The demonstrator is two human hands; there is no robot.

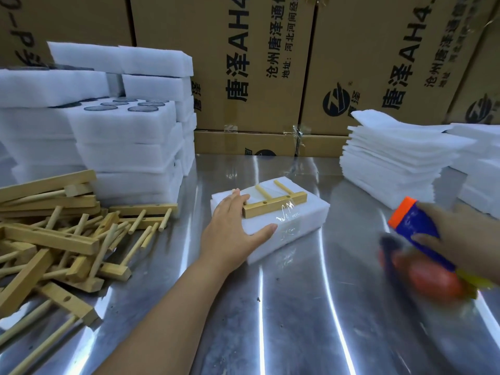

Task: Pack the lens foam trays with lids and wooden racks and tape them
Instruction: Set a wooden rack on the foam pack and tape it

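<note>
Foam tray (299, 226) slants rightward — left hand (233, 226) atop, right hand (466, 240) gripping dispenser (415, 226).

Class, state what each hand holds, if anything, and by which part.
Right hand grips the blurred tape dispenser round its blue body. Left hand holds nothing; it presses flat on the foam pack.

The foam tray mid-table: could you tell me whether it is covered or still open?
Covered: no lens pockets show on the foam tray; a wooden rack lies on top, with clear tape across.
</note>
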